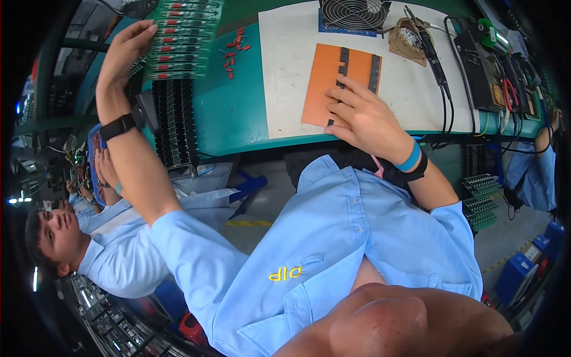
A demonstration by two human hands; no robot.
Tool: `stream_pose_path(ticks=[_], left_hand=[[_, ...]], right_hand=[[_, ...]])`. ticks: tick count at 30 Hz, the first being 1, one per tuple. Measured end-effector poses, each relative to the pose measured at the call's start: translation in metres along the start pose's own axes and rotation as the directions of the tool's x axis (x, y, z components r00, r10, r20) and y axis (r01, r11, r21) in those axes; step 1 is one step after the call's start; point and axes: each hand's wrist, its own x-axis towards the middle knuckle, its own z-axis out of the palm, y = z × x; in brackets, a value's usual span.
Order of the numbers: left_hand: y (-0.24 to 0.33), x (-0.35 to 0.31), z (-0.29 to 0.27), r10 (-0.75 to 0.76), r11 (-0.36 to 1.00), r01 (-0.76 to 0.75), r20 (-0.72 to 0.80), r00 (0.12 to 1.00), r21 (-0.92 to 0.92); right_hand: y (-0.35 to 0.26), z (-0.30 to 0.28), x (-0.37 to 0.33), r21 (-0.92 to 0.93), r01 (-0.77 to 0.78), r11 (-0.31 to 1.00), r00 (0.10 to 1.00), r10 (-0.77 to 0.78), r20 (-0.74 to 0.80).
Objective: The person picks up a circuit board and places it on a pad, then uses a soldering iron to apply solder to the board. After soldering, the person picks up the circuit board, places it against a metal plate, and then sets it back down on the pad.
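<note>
My left hand (129,50) is raised at the far left of the bench. Its fingers pinch the edge of a green circuit board panel (184,43) that carries a row of red components. My right hand (370,116) rests palm down with fingers stretched apart on an orange plate (323,77). Dark strips (375,74) run across that plate, and my fingertips touch the one nearest the middle. Beneath the plate lies a white sheet (284,77). Several loose red components (231,62) are scattered on the green mat between the panel and the sheet.
A fan (355,13) stands at the back. Right of it are a tray of solder scraps (407,41), a soldering iron (429,50) and black equipment with cables (479,65). A black slotted rack (174,128) is below my left hand. Another person (128,262) sits close on the left.
</note>
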Motion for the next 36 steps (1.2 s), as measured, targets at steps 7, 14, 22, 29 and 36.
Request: stream_pose_path(ticks=[7, 14, 22, 29, 36], left_hand=[[0.011, -0.059, 0.117, -0.009, 0.754, 0.043, 0.055, 0.998, -0.656], [0.007, -0.106, 0.218, -0.171, 0.443, 0.005, -0.079, 0.982, -0.896], [-0.002, -0.129, 0.242, -0.262, 0.389, -0.09, -0.204, 0.943, -0.917], [0.022, -0.155, 0.289, -0.2, 0.324, -0.096, -0.168, 0.965, -0.941], [0.043, -0.165, 0.31, -0.088, 0.334, -0.107, -0.144, 0.986, -0.936]], right_hand=[[0.021, -0.025, -0.047, 0.211, -0.109, 0.972, 0.977, 0.065, 0.204], [-0.037, -0.037, -0.036, -0.088, -0.236, 0.968, 0.972, 0.234, -0.029], [-0.02, -0.109, -0.051, 0.093, -0.403, 0.91, 0.897, 0.413, -0.155], [0.024, -0.083, -0.036, 0.777, -0.294, 0.557, 0.691, 0.685, -0.23], [0.017, -0.035, -0.001, 0.863, -0.363, 0.352, 0.723, 0.691, 0.022]])
